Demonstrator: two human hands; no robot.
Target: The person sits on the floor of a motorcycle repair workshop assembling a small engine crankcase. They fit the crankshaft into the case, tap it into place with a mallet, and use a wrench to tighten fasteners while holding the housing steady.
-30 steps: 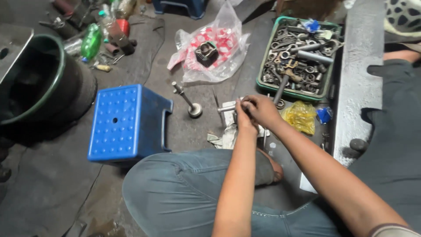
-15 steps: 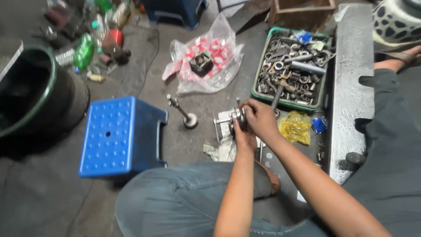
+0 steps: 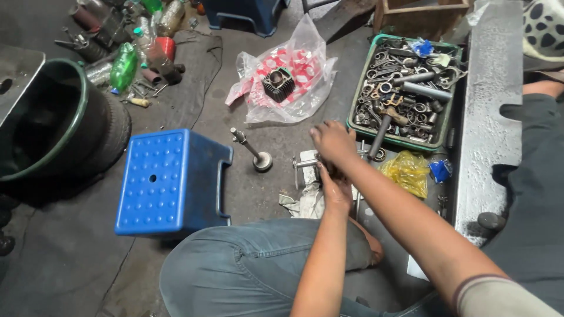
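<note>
Both of my hands meet over a small metal clamp tool [image 3: 306, 164] on the floor in front of my knee. My right hand [image 3: 333, 142] lies on top, fingers curled over the tool's right end. My left hand [image 3: 336, 186] grips it from below, mostly hidden under the right hand. A thin rod of the tool sticks out to the left. An engine valve [image 3: 252, 151] lies on the concrete just left of it. A crumpled white rag [image 3: 302, 203] sits under the tool.
A blue plastic stool [image 3: 167, 179] stands left of my knee. A green crate of wrenches and metal parts [image 3: 405, 94] is ahead right. An engine cylinder on a plastic bag [image 3: 281, 83], a yellow bag [image 3: 406, 171], a dark tub [image 3: 47, 120], bottles and a grey steel beam [image 3: 490, 117] surround me.
My view has shifted a little. My right hand has moved up over the tool's right end, the left hand stays gripping beneath. The valve and stool have not moved.
</note>
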